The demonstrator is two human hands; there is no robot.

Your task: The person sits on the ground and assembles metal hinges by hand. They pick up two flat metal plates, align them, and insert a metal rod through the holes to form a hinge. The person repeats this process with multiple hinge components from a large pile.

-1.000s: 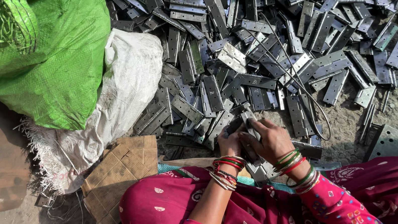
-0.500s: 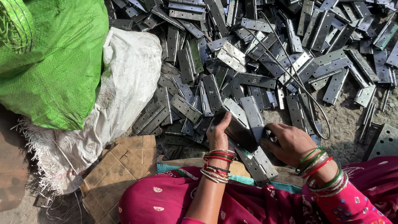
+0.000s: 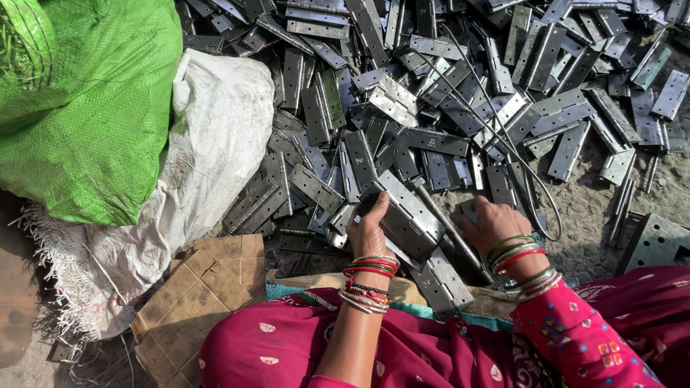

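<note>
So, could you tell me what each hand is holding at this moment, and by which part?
The left hand grips a grey metal hinge by its left edge. The right hand rests on the hinge pile; its grasp cannot be told.

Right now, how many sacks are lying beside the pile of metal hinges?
2: a green sack at upper left, and a white sack under it, touching the hinges. Others may be hidden.

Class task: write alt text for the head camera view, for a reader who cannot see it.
A seated person's left hand holds a metal hinge while the right hand rests on a big pile of hinges. Green and white sacks lie alongside.
</note>
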